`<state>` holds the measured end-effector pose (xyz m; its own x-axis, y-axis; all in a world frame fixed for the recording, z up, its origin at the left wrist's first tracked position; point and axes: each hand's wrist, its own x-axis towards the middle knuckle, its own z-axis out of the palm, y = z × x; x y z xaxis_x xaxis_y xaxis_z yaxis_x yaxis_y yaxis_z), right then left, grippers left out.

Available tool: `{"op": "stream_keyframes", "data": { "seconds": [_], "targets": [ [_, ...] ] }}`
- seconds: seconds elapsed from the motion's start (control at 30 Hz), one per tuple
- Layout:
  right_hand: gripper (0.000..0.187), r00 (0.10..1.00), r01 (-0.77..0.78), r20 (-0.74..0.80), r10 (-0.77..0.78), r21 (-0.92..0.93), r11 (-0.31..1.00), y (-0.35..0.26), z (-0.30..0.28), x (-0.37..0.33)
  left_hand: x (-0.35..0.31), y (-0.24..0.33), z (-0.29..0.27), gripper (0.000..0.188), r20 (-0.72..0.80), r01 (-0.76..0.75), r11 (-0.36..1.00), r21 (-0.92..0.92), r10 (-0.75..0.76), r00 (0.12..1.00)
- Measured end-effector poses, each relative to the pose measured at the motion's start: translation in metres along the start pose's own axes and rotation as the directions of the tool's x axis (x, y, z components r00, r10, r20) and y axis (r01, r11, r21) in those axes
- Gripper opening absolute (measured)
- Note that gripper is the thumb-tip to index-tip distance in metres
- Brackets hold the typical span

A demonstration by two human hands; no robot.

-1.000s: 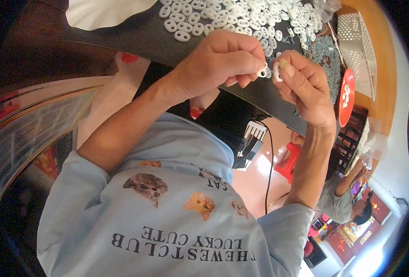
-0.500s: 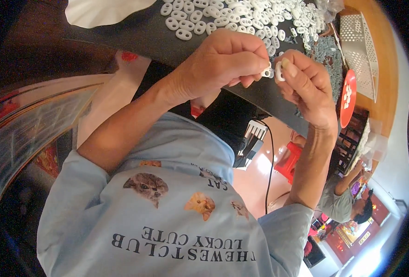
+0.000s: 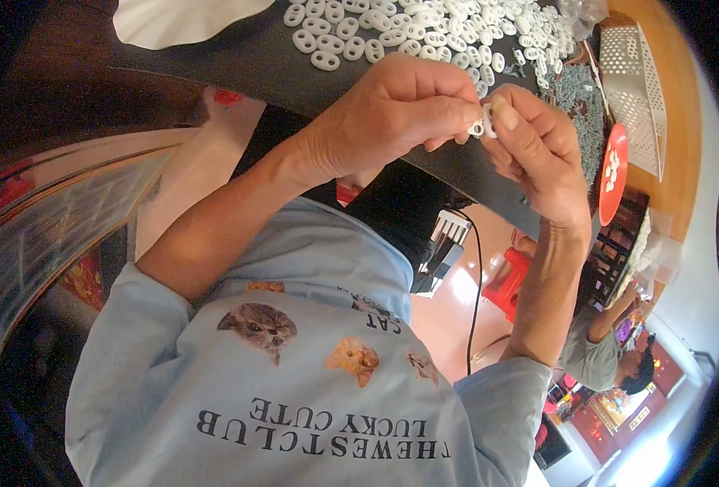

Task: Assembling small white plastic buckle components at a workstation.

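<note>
Between the thumb and fingers of my left hand [image 3: 404, 109] is a small white plastic piece [image 3: 476, 128], mostly covered by the fingertips. My right hand [image 3: 542, 150] pinches a white oval two-hole piece [image 3: 490, 121] by its edge. The two pieces meet, or nearly meet, above the near edge of the dark table; whether they are joined I cannot tell. Beyond my hands lies a spread of similar white oval two-hole pieces [image 3: 324, 61]. A heap of small grey parts [image 3: 587, 109] lies beside my right hand.
A red plate [image 3: 613, 195] with several small white pieces stands to the right. Behind it is a white perforated basket [image 3: 627, 89]. A white wavy-edged dish [image 3: 185, 20] sits at the far left. Another person [image 3: 599, 349] is at the lower right, away from my hands.
My left hand has moved slightly right, bringing its small piece up to the oval piece. The gap between the two pieces has closed. My right hand has barely shifted.
</note>
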<state>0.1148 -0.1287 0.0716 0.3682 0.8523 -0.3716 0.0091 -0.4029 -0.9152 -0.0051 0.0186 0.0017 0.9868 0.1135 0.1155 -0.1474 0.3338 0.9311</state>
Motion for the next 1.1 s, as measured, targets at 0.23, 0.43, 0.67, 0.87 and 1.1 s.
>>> {"op": "stream_keyframes", "data": {
  "seconds": [0.23, 0.43, 0.67, 0.87, 1.1],
  "targets": [
    [0.027, 0.994, -0.065, -0.084, 0.071, 0.072, 0.995, -0.003, 0.001, -0.001, 0.0, -0.001, -0.001, 0.021, 0.01, -0.001, 1.0, 0.006, 0.001, 1.0],
    [0.027, 0.998, 0.014, -0.068, -0.016, -0.019, 1.0, -0.007, 0.007, -0.003, 0.001, 0.0, -0.002, 0.022, -0.001, 0.0, 1.0, 0.023, 0.0, 1.0],
    [0.028, 0.909, 0.26, -0.113, -0.402, -0.599, 0.757, -0.005, 0.014, -0.003, 0.002, -0.001, 0.0, 0.023, -0.051, 0.03, 0.999, -0.042, -0.032, 0.998],
    [0.028, 0.823, 0.324, 0.029, -0.567, -0.845, 0.426, 0.0, 0.011, 0.0, 0.005, -0.002, 0.0, 0.021, -0.032, 0.065, 0.991, -0.114, -0.069, 0.997],
    [0.025, 0.837, 0.353, 0.148, -0.527, -0.881, 0.314, 0.001, 0.005, -0.003, 0.01, 0.003, 0.007, 0.02, -0.07, 0.08, 0.996, 0.035, -0.078, 0.995]
  ]
}}
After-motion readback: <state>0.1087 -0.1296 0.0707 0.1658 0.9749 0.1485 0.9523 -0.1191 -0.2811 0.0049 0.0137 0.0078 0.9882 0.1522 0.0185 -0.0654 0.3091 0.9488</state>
